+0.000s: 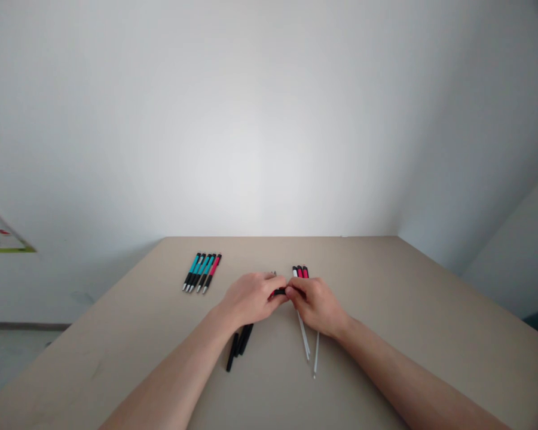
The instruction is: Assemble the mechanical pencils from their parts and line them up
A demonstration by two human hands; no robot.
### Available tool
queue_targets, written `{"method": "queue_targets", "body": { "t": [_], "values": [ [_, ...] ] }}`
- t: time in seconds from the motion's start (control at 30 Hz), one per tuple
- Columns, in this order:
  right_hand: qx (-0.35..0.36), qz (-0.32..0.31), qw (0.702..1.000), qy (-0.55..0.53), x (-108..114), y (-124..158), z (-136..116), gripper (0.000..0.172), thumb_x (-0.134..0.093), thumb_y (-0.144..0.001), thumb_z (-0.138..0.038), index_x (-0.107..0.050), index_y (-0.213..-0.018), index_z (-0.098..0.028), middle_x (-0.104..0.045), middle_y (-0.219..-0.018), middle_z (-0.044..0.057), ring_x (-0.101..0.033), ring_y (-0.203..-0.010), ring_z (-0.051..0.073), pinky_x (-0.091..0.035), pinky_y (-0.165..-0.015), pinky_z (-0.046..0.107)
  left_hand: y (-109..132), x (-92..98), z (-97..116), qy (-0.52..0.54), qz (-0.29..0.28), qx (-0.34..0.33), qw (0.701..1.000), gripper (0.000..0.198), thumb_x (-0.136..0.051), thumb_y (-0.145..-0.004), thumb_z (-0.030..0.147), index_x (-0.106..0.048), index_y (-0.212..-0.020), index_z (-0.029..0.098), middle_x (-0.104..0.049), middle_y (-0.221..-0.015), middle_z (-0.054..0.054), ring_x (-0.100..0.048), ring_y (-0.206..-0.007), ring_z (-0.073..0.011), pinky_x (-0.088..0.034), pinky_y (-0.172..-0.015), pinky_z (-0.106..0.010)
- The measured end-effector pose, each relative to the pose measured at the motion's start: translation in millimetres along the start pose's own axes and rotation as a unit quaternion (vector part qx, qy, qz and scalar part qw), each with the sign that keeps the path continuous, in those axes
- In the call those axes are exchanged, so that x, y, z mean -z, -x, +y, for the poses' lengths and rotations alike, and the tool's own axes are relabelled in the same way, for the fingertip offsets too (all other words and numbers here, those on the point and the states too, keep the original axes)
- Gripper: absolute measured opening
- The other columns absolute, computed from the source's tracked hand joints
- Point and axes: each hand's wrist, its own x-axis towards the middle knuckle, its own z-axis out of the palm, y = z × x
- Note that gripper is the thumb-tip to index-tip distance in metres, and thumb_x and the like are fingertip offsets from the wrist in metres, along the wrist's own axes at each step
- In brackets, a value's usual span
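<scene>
A red-and-black pen piece (278, 292) sits between the two hands, over the middle of the table (430, 310). The left hand (253, 297) pinches its red end, the right hand (317, 306) its black end (fingers hide much of it). Black tubes (246, 339) lie below the left wrist; white refills (303, 337) reach out beneath the right hand. Farther left, five pens (201, 273) lie side by side.

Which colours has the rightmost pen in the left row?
Pinkish-red and black pen, silver tip; head view.
</scene>
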Motion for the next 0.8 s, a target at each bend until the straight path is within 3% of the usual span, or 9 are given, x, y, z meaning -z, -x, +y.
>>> {"method": "queue_targets", "body": {
  "t": [0.23, 0.43, 0.6, 0.8],
  "values": [
    [-0.008, -0.018, 0.999, 0.032, -2, 0, 5, 0.031, -0.038, -0.091, -0.025, -0.048, -0.062, -0.018, -0.049, -0.055, -0.001, -0.042, -0.051, 0.011, -0.026, -0.053, 0.023, -1, -3.1, -3, 0.001, 0.006, -0.032, 0.999, 0.025, -0.04, -0.093, 0.037, -0.059, -0.086, 0.023, -0.063, -0.08, -0.001, -0.061, -0.075, -0.0166, -0.04, -0.064, -0.025],
    [-0.049, 0.014, 0.998, -0.032, 0, -2, 8, 0.039, -0.029, -0.096, -0.039, -0.053, -0.073, -0.019, -0.054, -0.06, 0.0, -0.049, -0.056, 0.013, -0.032, -0.055, 0.023, -1, 2.3, -9, 0.028, 0.047, 0.02, 0.998, 0.025, -0.039, -0.094, 0.033, -0.06, -0.086, 0.022, -0.065, -0.081, -0.001, -0.059, -0.074, -0.0154, -0.038, -0.063, -0.024],
    [-0.063, 0.025, 0.997, -0.029, 2, -1, 9, 0.028, -0.037, -0.094, -0.032, -0.059, -0.084, -0.019, -0.062, -0.07, 0.002, -0.056, -0.065, 0.016, -0.037, -0.061, 0.025, 0, 8.5, -16, 0.042, 0.084, 0.08, 0.992, 0.027, -0.039, -0.093, 0.031, -0.059, -0.079, 0.02, -0.063, -0.075, -0.001, -0.056, -0.067, -0.0144, -0.035, -0.061, -0.025],
    [-0.029, 0.024, 0.999, -0.008, -1, -1, 9, 0.016, -0.048, -0.087, -0.021, -0.063, -0.087, -0.018, -0.065, -0.077, 0.003, -0.057, -0.07, 0.016, -0.041, -0.066, 0.027, -2, 8.4, -15, 0.077, 0.093, 0.097, 0.988, 0.03, -0.034, -0.095, 0.03, -0.054, -0.074, 0.019, -0.059, -0.068, 0.0, -0.052, -0.061, -0.0126, -0.032, -0.058, -0.023]
  ]
}}
